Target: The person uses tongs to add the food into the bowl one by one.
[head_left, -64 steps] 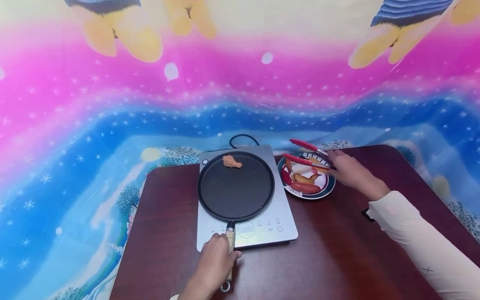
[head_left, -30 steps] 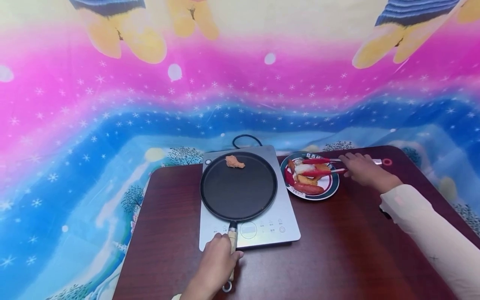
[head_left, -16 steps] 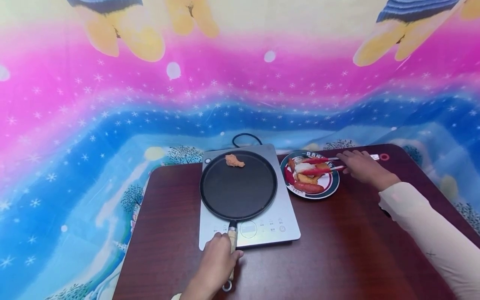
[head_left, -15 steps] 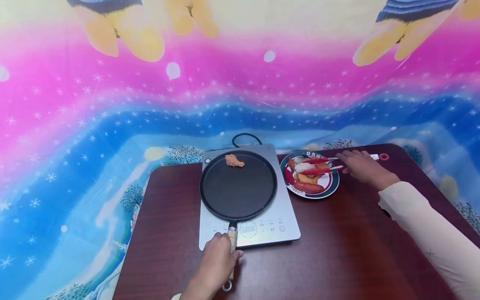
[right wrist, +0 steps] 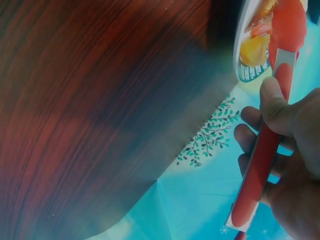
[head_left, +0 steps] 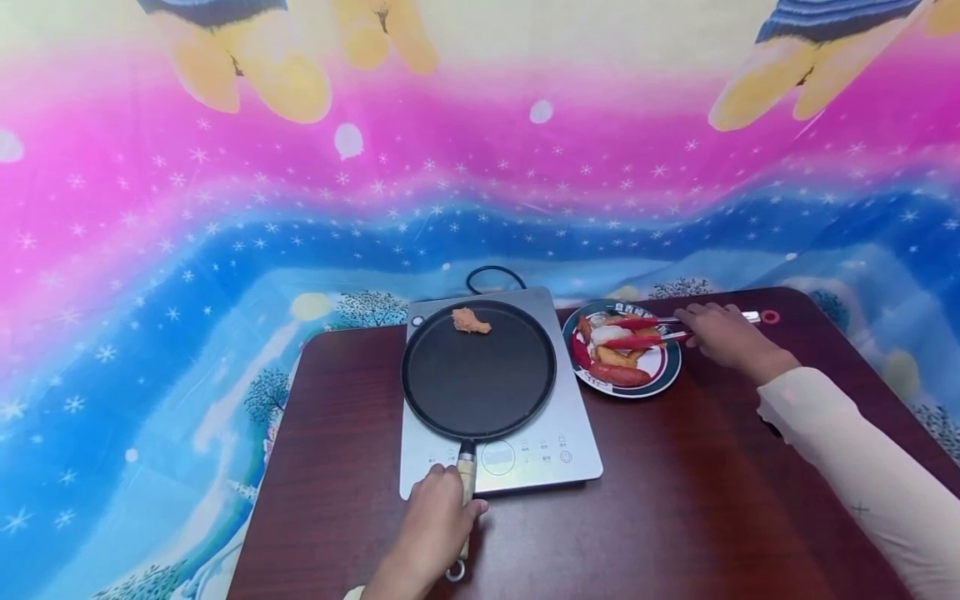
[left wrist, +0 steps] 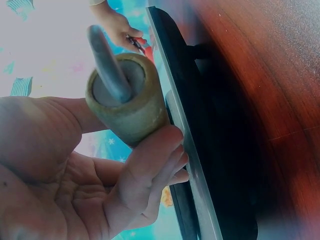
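Note:
My left hand [head_left: 433,525] grips the wooden handle [head_left: 467,472] of a flat black frying pan [head_left: 480,387], its fingers curled round the handle in the left wrist view. A fried chicken drumstick [head_left: 470,321] lies near the pan's far edge. With my right hand [head_left: 723,333] I hold red-and-metal tongs [head_left: 637,341], thumb on one arm and fingers on the other. The tong tips are down among the food on a plate [head_left: 670,380], on either side of a whitish piece [head_left: 609,335]. A sausage [head_left: 621,375] lies at the plate's near side; the tongs cover some food.
Under the pan is a silver induction cooker [head_left: 577,446], with a looped black cable [head_left: 495,267] behind it. The plate stands just right of the cooker on a dark red wooden table [head_left: 675,500]. A patterned cloth [head_left: 480,208] hangs behind the table.
The right hand has brought the tongs from above the plate down into the food, and their tips have drawn closer together around the whitish piece. The left hand and pan have stayed put.

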`<state>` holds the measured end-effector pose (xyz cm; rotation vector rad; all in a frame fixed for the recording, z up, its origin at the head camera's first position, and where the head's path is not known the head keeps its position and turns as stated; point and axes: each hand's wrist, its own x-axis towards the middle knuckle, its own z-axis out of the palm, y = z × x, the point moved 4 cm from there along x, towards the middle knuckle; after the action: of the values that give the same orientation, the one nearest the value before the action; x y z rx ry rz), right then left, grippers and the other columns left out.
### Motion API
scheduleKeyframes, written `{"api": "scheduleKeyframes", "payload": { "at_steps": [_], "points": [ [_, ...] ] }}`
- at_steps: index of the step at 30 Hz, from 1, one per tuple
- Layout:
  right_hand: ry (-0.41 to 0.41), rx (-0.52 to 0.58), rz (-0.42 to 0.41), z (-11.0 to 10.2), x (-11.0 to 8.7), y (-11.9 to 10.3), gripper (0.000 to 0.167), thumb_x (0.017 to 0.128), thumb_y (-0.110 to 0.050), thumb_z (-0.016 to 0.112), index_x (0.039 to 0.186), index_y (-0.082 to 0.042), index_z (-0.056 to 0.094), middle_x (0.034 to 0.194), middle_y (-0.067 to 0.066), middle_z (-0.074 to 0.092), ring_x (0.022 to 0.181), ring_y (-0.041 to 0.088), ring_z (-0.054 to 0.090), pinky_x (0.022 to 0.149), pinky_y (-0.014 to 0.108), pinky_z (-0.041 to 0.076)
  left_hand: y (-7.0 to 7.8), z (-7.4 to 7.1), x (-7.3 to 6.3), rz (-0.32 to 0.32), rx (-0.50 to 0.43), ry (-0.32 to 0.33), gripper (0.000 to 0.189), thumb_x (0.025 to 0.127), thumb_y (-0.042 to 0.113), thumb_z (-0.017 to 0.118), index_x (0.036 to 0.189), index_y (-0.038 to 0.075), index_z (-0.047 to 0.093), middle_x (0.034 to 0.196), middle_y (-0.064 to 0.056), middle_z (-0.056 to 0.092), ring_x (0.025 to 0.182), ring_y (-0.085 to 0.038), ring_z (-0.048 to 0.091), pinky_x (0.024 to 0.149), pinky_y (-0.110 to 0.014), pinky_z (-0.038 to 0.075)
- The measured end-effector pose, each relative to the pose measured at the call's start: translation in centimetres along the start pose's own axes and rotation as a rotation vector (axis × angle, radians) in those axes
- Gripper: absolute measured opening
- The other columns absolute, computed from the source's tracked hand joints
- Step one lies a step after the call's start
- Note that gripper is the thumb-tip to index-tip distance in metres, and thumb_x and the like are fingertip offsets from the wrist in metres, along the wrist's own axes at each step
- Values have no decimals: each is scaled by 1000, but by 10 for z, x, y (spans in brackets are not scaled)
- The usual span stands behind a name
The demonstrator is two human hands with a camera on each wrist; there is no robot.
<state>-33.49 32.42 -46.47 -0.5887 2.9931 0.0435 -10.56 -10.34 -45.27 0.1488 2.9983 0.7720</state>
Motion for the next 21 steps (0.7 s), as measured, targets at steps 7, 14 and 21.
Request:
{"api": "scheduleKeyframes", "payload": {
  "at_steps": [7, 14, 21],
  "points": [
    [34, -1, -13, 1, -1, 2, 58, 83, 0, 77, 136, 9, 56, 124, 30, 63, 116, 51, 58, 94, 67, 42, 1, 1, 1, -17, -6, -15, 37, 77, 22, 89, 90, -8, 70, 73, -5, 54, 65, -16, 55, 60, -33, 51],
    [30, 69, 14, -4, -7, 5, 57, 84, 4, 73, 138, 11, 54, 122, 29, 64, 116, 50, 58, 95, 70, 41, 1, 0, 1, -11, 0, -12, 37, 77, 21, 89, 90, -7, 70, 73, -5, 54, 65, -16, 56, 61, -35, 50],
    [31, 131, 33, -7, -11, 8, 56, 91, -2, 70, 141, 13, 50, 130, 34, 59, 121, 54, 54, 98, 71, 38, 1, 0, 2, -16, 1, -17, 38, 77, 22, 89, 90, -8, 70, 73, -5, 55, 65, -16, 55, 62, -34, 50]
  ]
}}
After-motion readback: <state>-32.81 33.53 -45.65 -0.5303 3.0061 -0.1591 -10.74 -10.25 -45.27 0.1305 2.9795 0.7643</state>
